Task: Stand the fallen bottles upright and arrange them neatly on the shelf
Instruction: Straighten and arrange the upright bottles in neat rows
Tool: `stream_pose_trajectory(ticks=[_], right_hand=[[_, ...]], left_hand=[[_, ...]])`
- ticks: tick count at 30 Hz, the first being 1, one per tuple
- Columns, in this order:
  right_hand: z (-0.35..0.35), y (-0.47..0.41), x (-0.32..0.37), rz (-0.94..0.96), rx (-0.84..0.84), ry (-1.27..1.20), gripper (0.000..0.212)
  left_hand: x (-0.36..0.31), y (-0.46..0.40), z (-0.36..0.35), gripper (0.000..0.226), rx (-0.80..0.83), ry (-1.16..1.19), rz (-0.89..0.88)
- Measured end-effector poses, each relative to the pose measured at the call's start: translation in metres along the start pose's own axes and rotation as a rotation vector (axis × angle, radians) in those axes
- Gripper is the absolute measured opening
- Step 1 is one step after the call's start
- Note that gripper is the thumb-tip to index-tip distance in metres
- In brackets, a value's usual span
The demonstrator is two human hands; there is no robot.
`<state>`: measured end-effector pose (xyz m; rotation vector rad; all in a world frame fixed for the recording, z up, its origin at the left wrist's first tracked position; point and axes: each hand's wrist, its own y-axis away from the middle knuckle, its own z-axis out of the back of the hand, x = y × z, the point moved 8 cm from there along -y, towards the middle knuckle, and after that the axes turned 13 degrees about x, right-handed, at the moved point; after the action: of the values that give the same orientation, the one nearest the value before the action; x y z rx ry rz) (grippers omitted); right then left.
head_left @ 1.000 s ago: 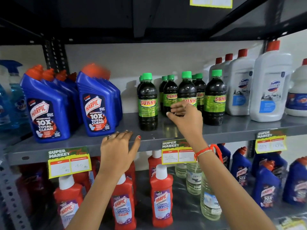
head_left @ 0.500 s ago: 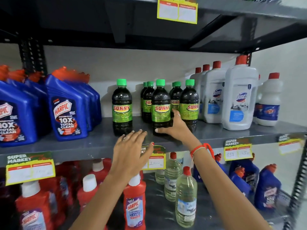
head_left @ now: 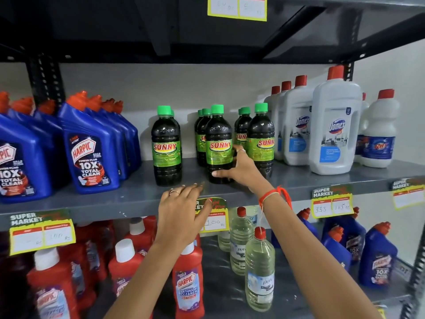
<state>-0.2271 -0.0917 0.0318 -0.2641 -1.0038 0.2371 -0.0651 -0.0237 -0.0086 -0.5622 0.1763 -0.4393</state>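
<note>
Several dark Sunny bottles with green caps stand upright on the grey middle shelf (head_left: 138, 196). My right hand (head_left: 239, 171) wraps the lower right side of the front middle Sunny bottle (head_left: 218, 143), thumb across its base. A lone Sunny bottle (head_left: 166, 146) stands apart to the left, and another (head_left: 261, 141) stands just right of my hand. My left hand (head_left: 181, 215) rests with spread fingers on the shelf's front edge and holds nothing.
Blue Harpic bottles (head_left: 89, 146) fill the shelf's left side. White Domex bottles (head_left: 333, 125) stand at the right. On the shelf below are red Harpic bottles (head_left: 187, 286), clear bottles (head_left: 259, 270) and more blue ones. Yellow price tags (head_left: 41, 233) hang on the shelf edges.
My right hand dropped from the label of the middle Sunny bottle to its base and gripped it. The camera shifted right and up. My left hand stayed on the shelf edge.
</note>
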Motion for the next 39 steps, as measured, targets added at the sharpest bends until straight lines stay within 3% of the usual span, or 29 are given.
stream_pose_trajectory(ticks=[15, 18, 20, 24, 26, 29, 32, 36, 39], right_hand=[[-0.009, -0.009, 0.005, -0.004, -0.002, 0.095, 0.096], [-0.001, -0.002, 0.009, 0.041, -0.079, 0.113, 0.094], [0.011, 0.008, 0.01, 0.072, -0.157, 0.082, 0.081], [0.048, 0.032, 0.002, 0.088, -0.375, 0.085, 0.036], [0.068, 0.042, -0.006, 0.078, -0.481, 0.114, 0.031], [0.089, 0.045, -0.021, 0.041, -0.524, 0.146, 0.043], [0.103, 0.04, -0.04, -0.005, -0.477, 0.075, 0.069], [0.098, 0.029, -0.054, -0.073, -0.232, 0.057, 0.106], [0.088, 0.024, -0.056, -0.099, -0.076, 0.076, 0.117]], left_hand=[[0.001, -0.001, -0.002, 0.052, -0.014, 0.023, 0.003], [0.002, 0.0, -0.003, 0.05, -0.021, 0.02, 0.003], [0.002, -0.001, -0.003, 0.051, -0.019, 0.018, 0.008], [-0.001, -0.001, -0.001, 0.053, -0.035, 0.023, 0.038], [-0.004, -0.002, -0.001, 0.053, -0.045, 0.016, 0.053], [-0.018, -0.008, -0.001, 0.056, -0.056, 0.011, 0.062], [-0.045, -0.017, 0.0, 0.058, -0.072, 0.027, 0.025], [-0.084, -0.032, -0.01, 0.064, -0.026, 0.026, -0.052], [-0.1, -0.04, -0.022, 0.064, 0.026, 0.025, -0.063]])
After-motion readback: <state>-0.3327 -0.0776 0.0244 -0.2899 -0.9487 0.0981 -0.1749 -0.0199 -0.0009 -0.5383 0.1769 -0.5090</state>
